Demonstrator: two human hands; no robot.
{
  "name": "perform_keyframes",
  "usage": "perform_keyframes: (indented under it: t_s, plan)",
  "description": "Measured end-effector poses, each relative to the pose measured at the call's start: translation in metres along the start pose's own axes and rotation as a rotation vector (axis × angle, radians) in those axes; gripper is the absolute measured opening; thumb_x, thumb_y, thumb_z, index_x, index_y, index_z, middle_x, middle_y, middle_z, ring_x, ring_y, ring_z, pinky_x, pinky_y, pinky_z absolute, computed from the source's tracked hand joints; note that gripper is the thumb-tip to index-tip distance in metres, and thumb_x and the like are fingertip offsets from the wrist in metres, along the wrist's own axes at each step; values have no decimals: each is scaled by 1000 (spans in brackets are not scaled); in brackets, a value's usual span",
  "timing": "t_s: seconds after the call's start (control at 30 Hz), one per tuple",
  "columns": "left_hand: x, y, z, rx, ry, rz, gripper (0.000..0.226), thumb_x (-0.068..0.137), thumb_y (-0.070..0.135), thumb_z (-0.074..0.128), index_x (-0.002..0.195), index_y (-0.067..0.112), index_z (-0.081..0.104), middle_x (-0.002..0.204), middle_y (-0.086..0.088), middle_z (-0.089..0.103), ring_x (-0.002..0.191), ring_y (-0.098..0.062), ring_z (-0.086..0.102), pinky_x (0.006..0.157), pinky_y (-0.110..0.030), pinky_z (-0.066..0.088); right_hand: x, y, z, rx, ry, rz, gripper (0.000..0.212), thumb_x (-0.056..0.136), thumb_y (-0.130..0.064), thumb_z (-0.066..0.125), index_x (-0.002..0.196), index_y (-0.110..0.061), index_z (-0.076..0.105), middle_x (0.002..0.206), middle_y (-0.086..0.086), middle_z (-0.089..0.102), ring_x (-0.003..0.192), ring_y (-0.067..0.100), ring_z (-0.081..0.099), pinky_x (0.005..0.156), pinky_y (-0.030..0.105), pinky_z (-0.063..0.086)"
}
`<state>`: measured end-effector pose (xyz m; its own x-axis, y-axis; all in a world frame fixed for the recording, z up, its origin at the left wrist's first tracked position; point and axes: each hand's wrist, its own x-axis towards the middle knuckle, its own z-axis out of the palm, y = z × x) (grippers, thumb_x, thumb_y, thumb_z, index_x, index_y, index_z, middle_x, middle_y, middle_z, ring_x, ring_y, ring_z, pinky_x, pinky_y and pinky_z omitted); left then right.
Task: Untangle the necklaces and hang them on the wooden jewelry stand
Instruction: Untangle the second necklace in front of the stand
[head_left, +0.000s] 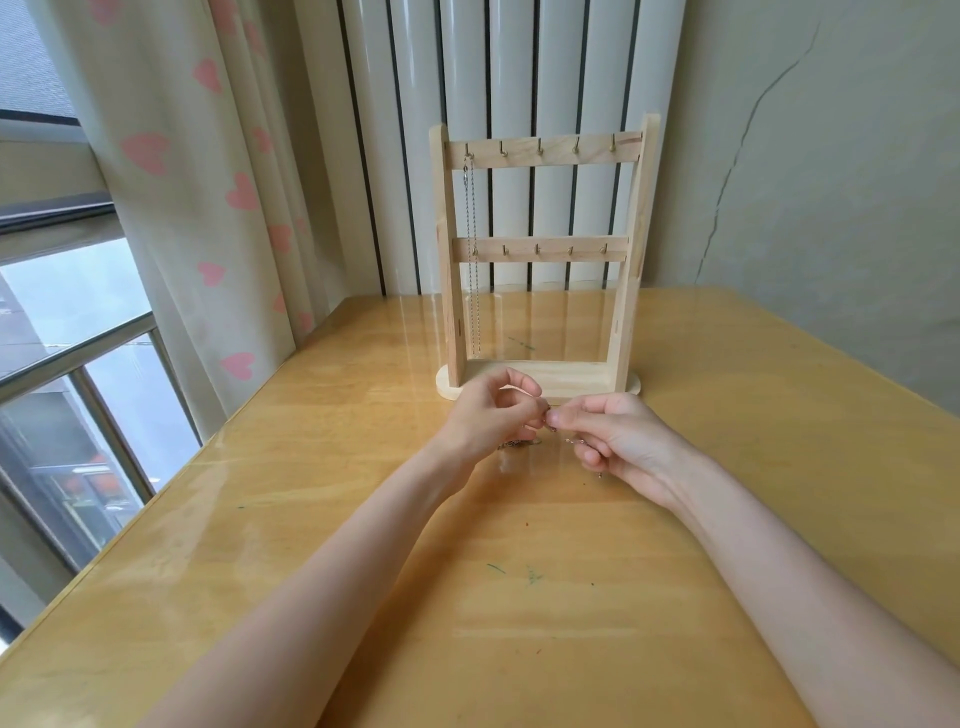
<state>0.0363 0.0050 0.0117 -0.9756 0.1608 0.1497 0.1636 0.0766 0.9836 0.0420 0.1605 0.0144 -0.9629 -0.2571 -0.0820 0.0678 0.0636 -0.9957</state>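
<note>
Left of centre in the frame, one chain necklace (471, 249) already hung from the leftmost top hook of the wooden jewelry stand (543, 260), four top hooks free. Centre frame, just in front of the stand base, our left hand (488, 415) pinched a fine tangled chain (519, 443) between thumb and fingertips; our right hand (618, 441) pinched the same chain, other fingers curled. Slack trailed onto the table (467, 597). Risks: pulling apart too hard would likely tighten the knot or snap a link; the reflective tabletop hides thin links.
</note>
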Motion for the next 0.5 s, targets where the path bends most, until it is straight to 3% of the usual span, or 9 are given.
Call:
perform_keyframes:
  t_s: [0.1,0.27,0.5]
  plan:
    - [0,0,0,39,-15,26,13,87,2,58,85,13,51,75,-6,60,64,-11,57,64,-20,51,3,3,-1,27,4,12,16,80,-8,69,71,-12,57,38,-6,33,36,6,36,42,17,32]
    - [1,0,-3,-34,-25,2,13,89,4,57,85,13,50,74,-5,59,63,-11,58,75,-25,51,4,3,-1,155,-29,5,14,82,-7,66,72,-12,58,41,-5,34,39,7,38,40,17,29]
    - [-1,1,-6,26,-45,-21,13,88,1,53,88,13,48,65,0,54,57,-8,52,61,-19,48,5,-1,-9,351,57,-2,5,82,-5,64,80,-9,63,64,0,56,55,11,51,40,17,35]
